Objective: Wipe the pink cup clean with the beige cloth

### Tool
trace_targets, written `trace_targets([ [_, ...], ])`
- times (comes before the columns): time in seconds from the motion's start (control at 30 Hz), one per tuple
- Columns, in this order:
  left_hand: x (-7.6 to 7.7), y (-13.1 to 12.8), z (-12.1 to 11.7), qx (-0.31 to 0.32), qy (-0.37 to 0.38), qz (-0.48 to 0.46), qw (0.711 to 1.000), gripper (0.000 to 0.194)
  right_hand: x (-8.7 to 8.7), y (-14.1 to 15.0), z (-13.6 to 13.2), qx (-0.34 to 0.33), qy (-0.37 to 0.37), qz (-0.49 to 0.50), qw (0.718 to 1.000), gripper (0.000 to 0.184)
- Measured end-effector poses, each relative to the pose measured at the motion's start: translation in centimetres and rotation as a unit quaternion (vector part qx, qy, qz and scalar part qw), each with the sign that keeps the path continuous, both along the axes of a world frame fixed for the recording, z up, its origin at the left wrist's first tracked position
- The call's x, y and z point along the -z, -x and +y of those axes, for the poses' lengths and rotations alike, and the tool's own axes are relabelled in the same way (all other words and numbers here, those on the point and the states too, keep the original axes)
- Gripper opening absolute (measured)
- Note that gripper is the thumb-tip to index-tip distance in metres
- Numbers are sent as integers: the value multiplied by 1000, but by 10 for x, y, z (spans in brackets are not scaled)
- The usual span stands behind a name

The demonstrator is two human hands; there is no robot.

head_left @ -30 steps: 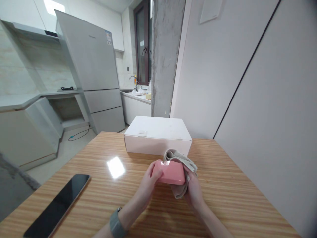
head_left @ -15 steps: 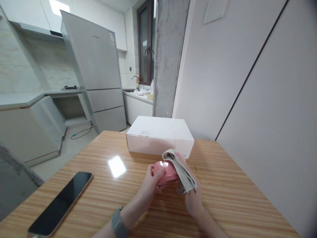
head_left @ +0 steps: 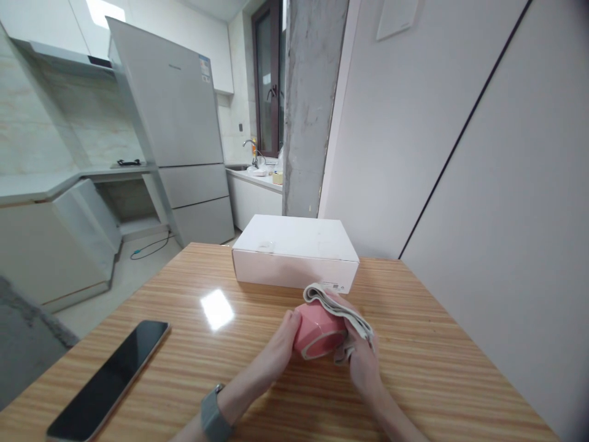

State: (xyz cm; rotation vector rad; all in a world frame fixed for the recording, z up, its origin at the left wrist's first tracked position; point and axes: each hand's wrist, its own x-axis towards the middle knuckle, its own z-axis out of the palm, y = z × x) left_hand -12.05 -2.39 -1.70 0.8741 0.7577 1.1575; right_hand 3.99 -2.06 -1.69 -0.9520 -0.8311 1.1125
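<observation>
My left hand [head_left: 276, 355] grips a small pink case [head_left: 317, 333] at its left end and holds it turned on edge just above the wooden table [head_left: 184, 368]. My right hand [head_left: 363, 363] is closed on a folded beige cloth [head_left: 338, 306], which drapes over the top and right side of the pink case. A grey watch band sits on my left wrist.
A closed white cardboard box [head_left: 294, 252] lies just behind my hands. A dark phone [head_left: 108, 379] lies face up near the table's left edge. A white wall runs along the right; a fridge [head_left: 175, 123] and kitchen counters stand beyond the table.
The pink case has been turned from lying flat to standing on edge, its end now facing me. The cloth has moved from behind the case onto its top and right side.
</observation>
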Motion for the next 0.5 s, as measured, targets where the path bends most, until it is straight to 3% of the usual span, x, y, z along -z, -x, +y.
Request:
trace_targets([
  [0.13, -1, -4, 3, 54, 50, -34, 997, 56, -4, 0, 1, 16, 4, -28, 999, 14],
  [0.23, -4, -2, 1, 71, 53, 15, 996, 57, -7, -3, 9, 55, 7, -25, 998, 13],
  [0.37, -3, 0, 2, 55, 60, 52, 995, 66, -1, -13, 25, 60, -9, -17, 998, 15],
  [0.5, -2, 1, 6, 41, 115, 27, 992, 66, 8, -19, 30, 39, -2, -37, 999, 16],
])
